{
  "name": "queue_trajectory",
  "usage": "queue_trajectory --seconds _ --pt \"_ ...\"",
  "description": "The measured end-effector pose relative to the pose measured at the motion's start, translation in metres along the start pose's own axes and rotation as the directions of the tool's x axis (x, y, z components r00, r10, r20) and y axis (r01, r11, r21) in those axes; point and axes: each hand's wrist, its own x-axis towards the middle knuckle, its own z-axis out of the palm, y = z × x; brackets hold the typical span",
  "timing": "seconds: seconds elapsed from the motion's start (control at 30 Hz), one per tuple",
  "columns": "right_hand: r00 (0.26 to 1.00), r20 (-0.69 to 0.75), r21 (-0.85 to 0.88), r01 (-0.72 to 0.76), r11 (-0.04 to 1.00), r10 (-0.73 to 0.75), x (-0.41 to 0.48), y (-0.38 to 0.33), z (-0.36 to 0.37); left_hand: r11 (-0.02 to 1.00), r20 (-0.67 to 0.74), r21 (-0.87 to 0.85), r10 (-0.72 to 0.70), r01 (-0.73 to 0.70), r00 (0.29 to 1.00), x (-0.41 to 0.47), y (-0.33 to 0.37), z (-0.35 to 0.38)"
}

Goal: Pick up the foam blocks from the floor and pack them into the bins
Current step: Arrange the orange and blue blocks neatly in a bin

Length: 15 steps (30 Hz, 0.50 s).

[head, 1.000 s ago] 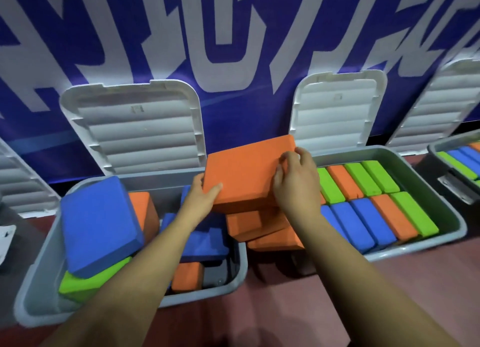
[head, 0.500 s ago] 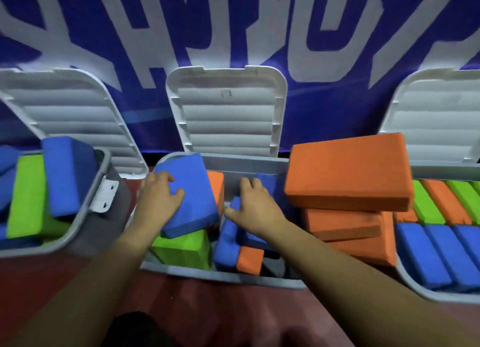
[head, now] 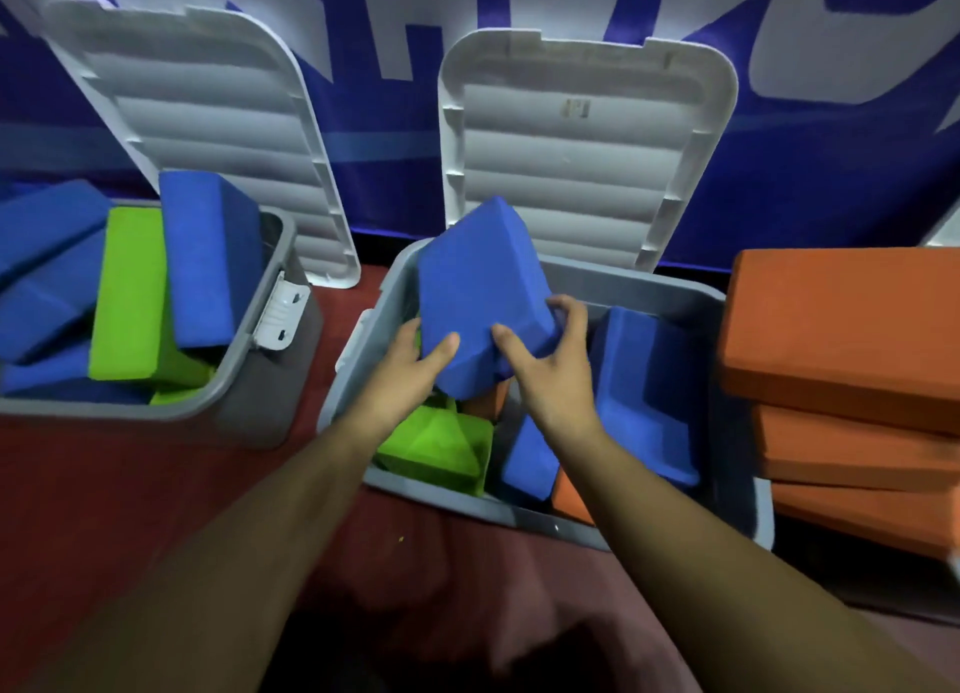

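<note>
A large blue foam block (head: 480,282) stands tilted above the middle grey bin (head: 649,287). My left hand (head: 415,357) grips its lower left edge, thumb on the front face. My right hand (head: 550,360) grips its lower right corner, fingers curled round the side. Inside the bin lie a green block (head: 439,445), other blue blocks (head: 641,391) and an orange block (head: 569,497), partly hidden by my arms.
A stack of three orange blocks (head: 852,329) rests at the right, against the bin's right rim. A second grey bin (head: 270,380) at the left holds blue and green blocks. Both white lids (head: 576,147) lean open against the blue banner wall. Red floor lies in front.
The view has swung left. Both hands left the orange block on the stack, moved into the middle bin and lifted the big blue block, tilting it up.
</note>
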Motion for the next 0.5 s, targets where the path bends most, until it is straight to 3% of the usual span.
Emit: queue_trajectory --seconds 0.07,0.13,0.2,0.27,0.5 --pt "0.984 -0.077 -0.091 0.151 0.984 -0.158 0.004 -0.022 -0.010 0.996 0.015 0.083 0.013 -0.014 1.000 -0.001 0.002 -0.003" --pt "0.945 -0.114 -0.205 0.278 0.939 -0.305 0.008 -0.042 -0.023 0.949 -0.012 0.309 -0.058 0.059 0.998 0.000 -0.002 -0.014" --pt "0.912 -0.098 -0.321 0.349 0.881 -0.397 0.008 -0.053 -0.037 0.753 0.122 0.656 -0.183 0.059 0.976 -0.004 -0.013 -0.024" --pt "0.892 -0.074 -0.433 0.373 0.820 -0.445 0.006 -0.059 -0.050 0.498 0.245 0.864 -0.285 -0.075 0.927 -0.012 -0.023 -0.024" --pt "0.922 0.128 -0.766 0.326 0.553 -0.366 -0.004 -0.060 -0.064 0.269 0.197 0.955 -0.252 -0.127 0.947 -0.016 -0.037 -0.019"
